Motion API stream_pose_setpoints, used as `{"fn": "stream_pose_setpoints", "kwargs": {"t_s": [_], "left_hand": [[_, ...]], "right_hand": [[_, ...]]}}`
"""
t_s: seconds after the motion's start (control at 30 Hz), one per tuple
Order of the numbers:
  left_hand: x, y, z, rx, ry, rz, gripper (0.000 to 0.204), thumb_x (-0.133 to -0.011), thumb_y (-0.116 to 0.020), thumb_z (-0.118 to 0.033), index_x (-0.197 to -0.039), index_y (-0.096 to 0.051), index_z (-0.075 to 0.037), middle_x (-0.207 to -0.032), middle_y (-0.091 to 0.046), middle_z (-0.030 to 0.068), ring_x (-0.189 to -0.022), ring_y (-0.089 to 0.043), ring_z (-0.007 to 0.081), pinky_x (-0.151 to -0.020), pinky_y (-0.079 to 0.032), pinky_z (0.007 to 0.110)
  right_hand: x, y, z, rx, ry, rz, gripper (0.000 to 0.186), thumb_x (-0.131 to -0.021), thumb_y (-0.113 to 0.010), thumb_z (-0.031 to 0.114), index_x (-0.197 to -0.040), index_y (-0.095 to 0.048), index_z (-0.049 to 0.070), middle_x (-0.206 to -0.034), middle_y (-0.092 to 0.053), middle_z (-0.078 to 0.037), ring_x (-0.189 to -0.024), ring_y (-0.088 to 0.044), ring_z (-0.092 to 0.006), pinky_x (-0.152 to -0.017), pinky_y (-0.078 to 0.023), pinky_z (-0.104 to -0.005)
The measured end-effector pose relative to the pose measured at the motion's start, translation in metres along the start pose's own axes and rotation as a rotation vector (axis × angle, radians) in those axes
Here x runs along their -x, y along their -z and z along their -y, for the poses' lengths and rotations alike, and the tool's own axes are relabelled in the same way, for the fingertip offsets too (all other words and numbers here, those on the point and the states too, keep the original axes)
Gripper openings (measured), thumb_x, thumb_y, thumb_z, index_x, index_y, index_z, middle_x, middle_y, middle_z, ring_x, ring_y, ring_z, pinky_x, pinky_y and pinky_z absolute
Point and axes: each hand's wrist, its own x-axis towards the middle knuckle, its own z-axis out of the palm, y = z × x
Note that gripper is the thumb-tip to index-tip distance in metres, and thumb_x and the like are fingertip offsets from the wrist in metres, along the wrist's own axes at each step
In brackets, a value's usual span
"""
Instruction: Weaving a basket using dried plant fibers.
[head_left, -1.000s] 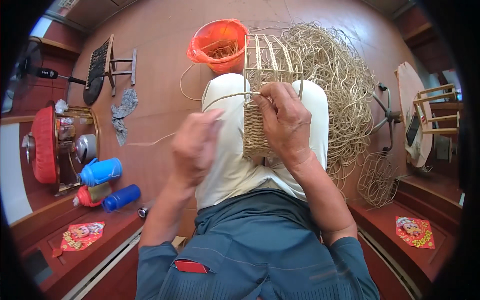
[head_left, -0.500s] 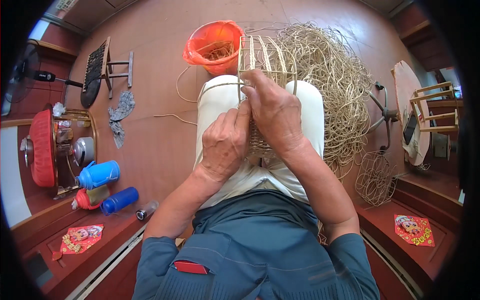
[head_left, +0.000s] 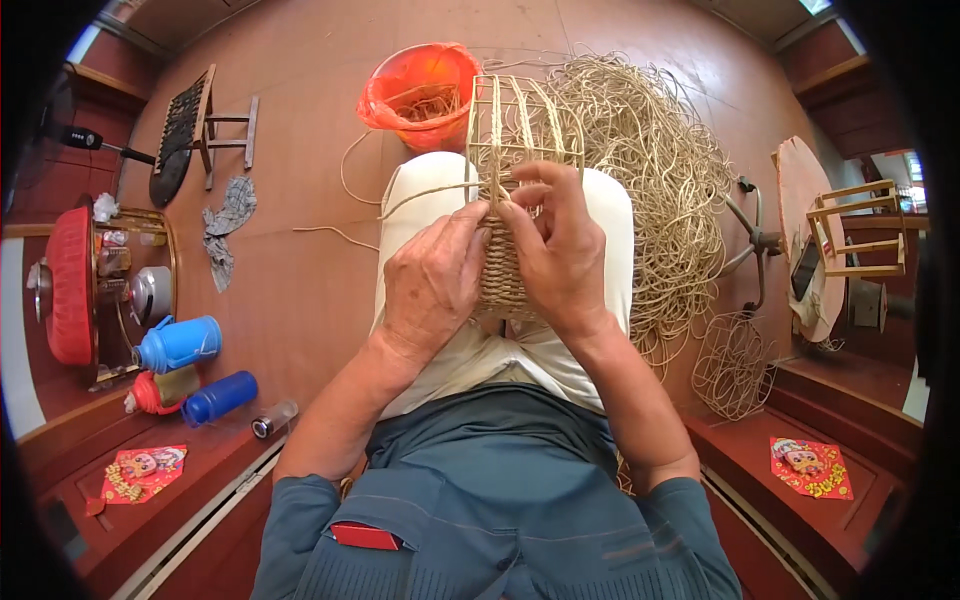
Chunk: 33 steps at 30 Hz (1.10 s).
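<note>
A half-woven basket of tan cord stands between my knees, its lower part densely woven. Above the weave, its open wire-like frame carries several pale upright strands. My left hand is closed on the basket's left edge, fingertips at the top of the weave. Opposite it, my right hand has its thumb against the cord near the left fingertips, its other fingers curled over the frame. From that spot a loose length of cord runs left across my white trouser leg. The exact pinch point is partly hidden.
A big heap of tan cord lies right of the basket, beside a wheeled metal base. An orange-lined bucket stands ahead. To the left are a crumpled cloth, a blue flask and a dark blue bottle.
My right hand has drawn back and lower from the upper frame, uncovering the weave. My left fingertips stay at the basket's left edge. The whole view has shifted slightly.
</note>
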Motion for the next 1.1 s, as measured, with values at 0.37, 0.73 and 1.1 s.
{"fn": "stream_pose_setpoints", "kwargs": {"t_s": [0.37, 0.73, 1.1], "left_hand": [[-0.020, -0.008, -0.003, -0.114, -0.331, -0.075, 0.025, -0.095, -0.073, 0.000, -0.119, -0.075, -0.008, -0.104, -0.070, 0.0102, -0.098, -0.068, 0.0322, -0.085, -0.057, 0.044], [-0.037, -0.025, -0.014, -0.062, -0.219, -0.041, 0.008, -0.096, -0.076, -0.006, -0.101, -0.071, -0.007, -0.093, -0.068, 0.0089, -0.088, -0.066, 0.0319, -0.078, -0.054, 0.045], [-0.029, -0.033, -0.020, -0.015, -0.202, -0.041, 0.011, -0.096, -0.074, -0.006, -0.107, -0.075, -0.006, -0.097, -0.064, 0.0109, -0.094, -0.064, 0.0330, -0.081, -0.053, 0.047]], "right_hand": [[-0.002, 0.074, -0.016, -0.663, -0.399, 0.143, 0.017, -0.105, -0.058, 0.009, -0.121, -0.052, 0.009, -0.092, -0.063, 0.000, -0.068, -0.046, -0.0025, -0.056, -0.038, -0.0187], [-0.023, 0.108, -0.015, -0.537, -0.076, -0.102, 0.036, -0.108, -0.072, 0.014, -0.137, -0.054, 0.005, -0.127, -0.074, -0.017, -0.108, -0.069, -0.0177, -0.094, -0.057, -0.0315], [0.006, 0.069, -0.033, -0.402, -0.329, 0.078, 0.065, -0.106, -0.070, 0.013, -0.163, -0.043, -0.003, -0.133, -0.071, -0.017, -0.125, -0.068, -0.0210, -0.109, -0.054, -0.0361]]}}
